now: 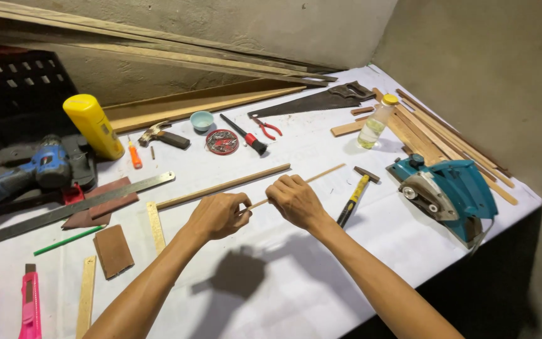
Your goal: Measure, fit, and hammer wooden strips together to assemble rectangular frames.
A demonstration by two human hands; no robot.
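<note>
Thin wooden strip point(296, 186) in both hands; nails in red tin point(222, 142).

Both hands, left hand point(217, 215) and right hand point(296, 201), on thin wooden strip point(324, 174).

Both bare forearms reached forward side by side; the left hand point(219, 215) and right hand point(296, 201) were curled closed, knuckles up, fingertips pinched.

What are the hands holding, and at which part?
Both hands, left and right, grip a thin wooden stick at its near end.
</note>
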